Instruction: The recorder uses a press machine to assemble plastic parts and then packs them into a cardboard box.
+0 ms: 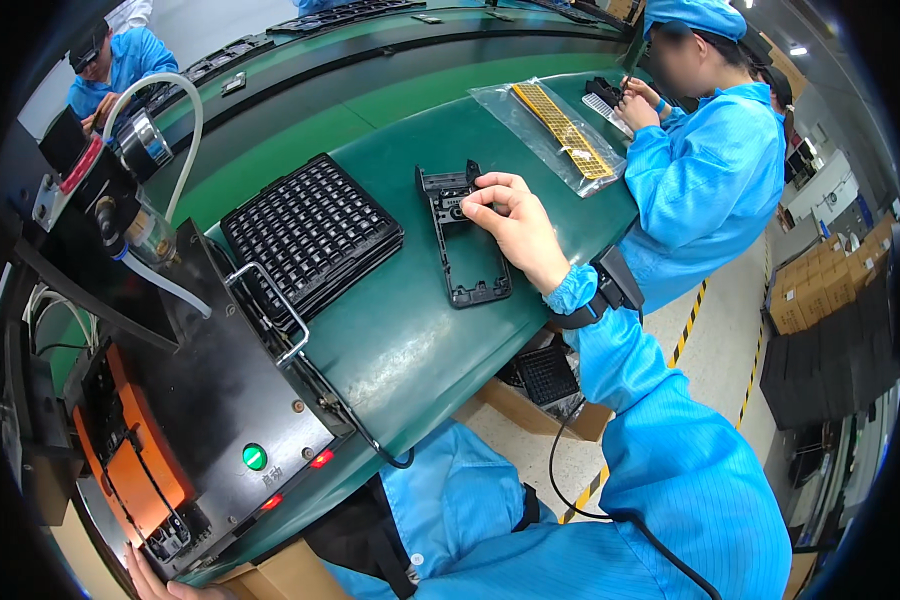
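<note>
Housing (445, 200): black, oblong, open in the middle; lies on the green bench (400, 330), just above the centre of the frame.
Right hand (518, 228): at the housing's upper end, thumb and forefinger bent toward each other by its right edge; you cannot tell whether they pinch the rim or a small part.
Left hand (155, 582): lower left, cut off by the frame's rim; fingers beside the lower corner of the black machine (235, 385); grip cannot be told.
Weight: probably light; expect the housing to slide if you push it sideways.
Stiffness: likely rigid plastic; the slim side rails may flex if you squeeze across the opening.
Surface: looks smooth, so moderately slippery to bare fingers.
Fragile zone: the detailed block at the upper end; avoid pressing its small features.
Hold points: take the outer side rails close to the solid upper block, or the lower crossbar.
Edges: the bench's near edge curves below the housing; the tray stack (310, 225) and metal handle (280, 300) bound your left.
Room: green surface separates housing and tray stack; upper right, mind the bagged yellow strip (565, 130) and the co-worker's sleeve (660, 190).
</note>
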Demonstrator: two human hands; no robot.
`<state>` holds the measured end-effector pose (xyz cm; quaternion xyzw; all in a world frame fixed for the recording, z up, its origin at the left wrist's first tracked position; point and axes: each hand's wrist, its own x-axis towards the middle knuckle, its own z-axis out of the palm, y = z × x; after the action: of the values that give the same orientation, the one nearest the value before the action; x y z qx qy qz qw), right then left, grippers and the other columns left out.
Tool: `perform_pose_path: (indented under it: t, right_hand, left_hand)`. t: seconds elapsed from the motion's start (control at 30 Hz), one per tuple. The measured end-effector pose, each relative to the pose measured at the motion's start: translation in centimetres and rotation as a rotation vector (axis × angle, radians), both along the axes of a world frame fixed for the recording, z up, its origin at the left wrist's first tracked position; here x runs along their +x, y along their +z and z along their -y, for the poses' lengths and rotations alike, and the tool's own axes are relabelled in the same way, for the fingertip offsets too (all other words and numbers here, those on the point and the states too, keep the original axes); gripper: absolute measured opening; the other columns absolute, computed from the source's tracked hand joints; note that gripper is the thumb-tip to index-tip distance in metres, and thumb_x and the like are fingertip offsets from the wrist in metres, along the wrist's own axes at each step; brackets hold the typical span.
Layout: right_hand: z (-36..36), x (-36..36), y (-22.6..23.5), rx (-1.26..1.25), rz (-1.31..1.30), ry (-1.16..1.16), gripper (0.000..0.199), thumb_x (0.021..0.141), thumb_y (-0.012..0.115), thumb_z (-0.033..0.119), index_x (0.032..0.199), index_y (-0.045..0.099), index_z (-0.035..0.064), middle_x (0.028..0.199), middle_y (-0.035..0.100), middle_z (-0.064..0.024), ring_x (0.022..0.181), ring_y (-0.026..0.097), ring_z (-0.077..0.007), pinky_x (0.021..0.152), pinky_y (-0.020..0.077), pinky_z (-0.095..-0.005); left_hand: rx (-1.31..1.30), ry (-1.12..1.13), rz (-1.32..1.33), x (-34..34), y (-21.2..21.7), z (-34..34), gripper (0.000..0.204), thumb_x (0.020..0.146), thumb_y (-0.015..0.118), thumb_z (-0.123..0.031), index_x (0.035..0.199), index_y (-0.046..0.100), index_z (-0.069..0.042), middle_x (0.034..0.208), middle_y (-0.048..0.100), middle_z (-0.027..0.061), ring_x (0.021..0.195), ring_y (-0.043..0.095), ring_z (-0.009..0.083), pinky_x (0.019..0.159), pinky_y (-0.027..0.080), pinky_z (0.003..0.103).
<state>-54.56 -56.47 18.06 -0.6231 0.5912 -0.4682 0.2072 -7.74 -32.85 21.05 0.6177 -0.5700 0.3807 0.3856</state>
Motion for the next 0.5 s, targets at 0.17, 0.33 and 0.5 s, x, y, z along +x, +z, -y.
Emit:
perform_pose_path:
  t: [0.17, 0.33, 0.5]
  right_hand:
    - [0.3, 0.7, -0.5, 0.015, 0.264, -0.054, 0.017, 0.084, 0.073, 0.013, 0.099, 0.068, 0.0066, 0.122, 0.05, -0.0095, 0.101, 0.055, -0.017, 0.083, 0.0497, -0.0296]
    - [0.2, 0.7, 1.5, 0.21, 0.347, -0.053, 0.02, 0.083, 0.074, 0.011, 0.101, 0.066, 0.005, 0.116, 0.051, -0.0063, 0.086, 0.058, -0.0143, 0.068, 0.0508, -0.0247]
    - [0.7, -0.5, 5.0, 0.451, 0.282, 0.091, 0.016, 0.084, 0.075, 0.01, 0.097, 0.066, 0.0077, 0.092, 0.066, -0.0019, 0.082, 0.061, -0.0085, 0.062, 0.0471, -0.0207]
  left_hand:
    - [0.012, 0.006, 0.028, -0.3, 0.5, 0.0, 0.051, 0.107, 0.03, -0.031, 0.116, 0.066, 0.004, 0.116, 0.067, 0.0167, 0.106, 0.06, 0.032, 0.095, 0.043, 0.042]
    - [0.017, 0.001, 0.052, -0.2, 0.5, 0.0, 0.05, 0.107, 0.03, -0.03, 0.114, 0.066, 0.004, 0.116, 0.066, 0.0169, 0.106, 0.059, 0.0321, 0.095, 0.043, 0.042]
    - [0.018, -0.037, 0.05, -0.1, 0.6, -0.3, 0.048, 0.107, 0.032, -0.028, 0.115, 0.065, 0.005, 0.116, 0.066, 0.0164, 0.107, 0.059, 0.0322, 0.096, 0.042, 0.041]
